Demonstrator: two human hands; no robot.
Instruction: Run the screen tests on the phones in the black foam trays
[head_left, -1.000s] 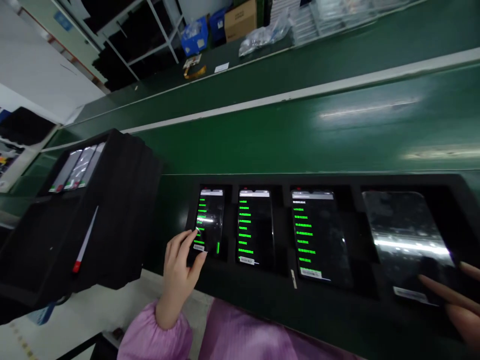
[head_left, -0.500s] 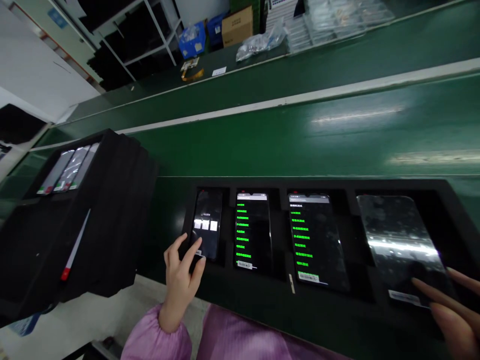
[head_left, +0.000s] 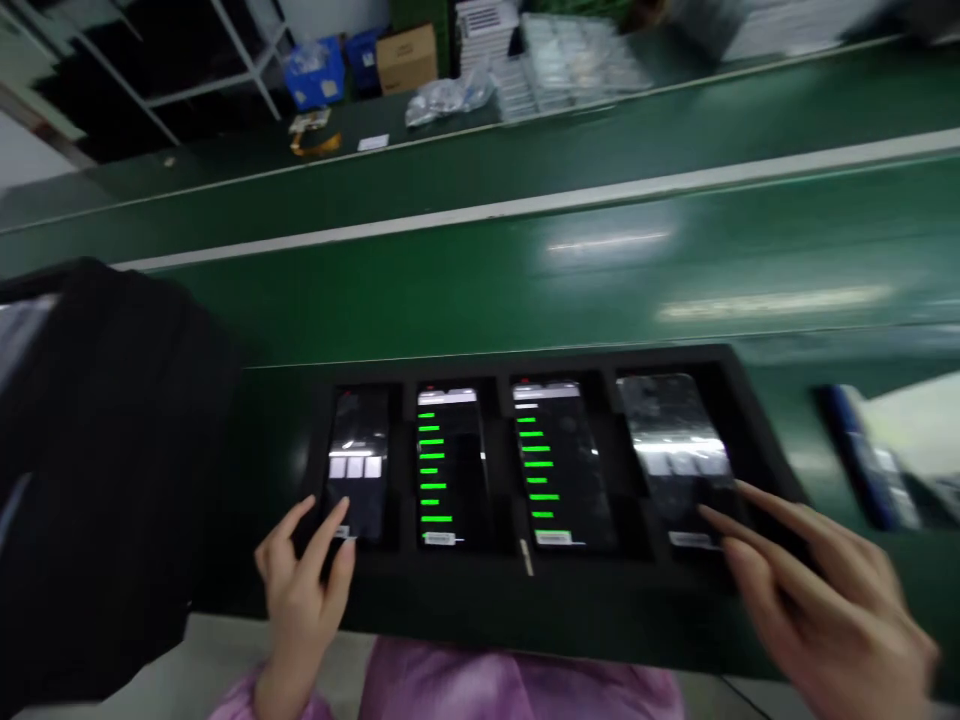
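A black foam tray [head_left: 472,575] lies along the bench's near edge with smartphones in its slots. My left hand [head_left: 304,575], fingers spread, is at the lower end of the leftmost phone [head_left: 358,430], whose dark screen shows three white squares. Beside it, the second phone [head_left: 457,450] and third phone [head_left: 562,460] display lists of green text lines. My right hand [head_left: 817,590] has its fingers apart, the index fingertip at the lower part of the rightmost phone [head_left: 675,430]. That screen is dark, with faint squares and a light reflection. Neither hand grips anything.
Stacked black trays [head_left: 112,480] stand at the left. On the right lie a blue pen-like object [head_left: 862,455] and a pale sheet [head_left: 919,430], both blurred. Across the green bench sit a blue bin [head_left: 315,75], a cardboard box [head_left: 406,60] and clear plastic trays [head_left: 577,60].
The view has swung to the right, bringing my whole right hand and the items at the right into sight. Faint squares now show on the rightmost phone. Both hands stay at the same phones.
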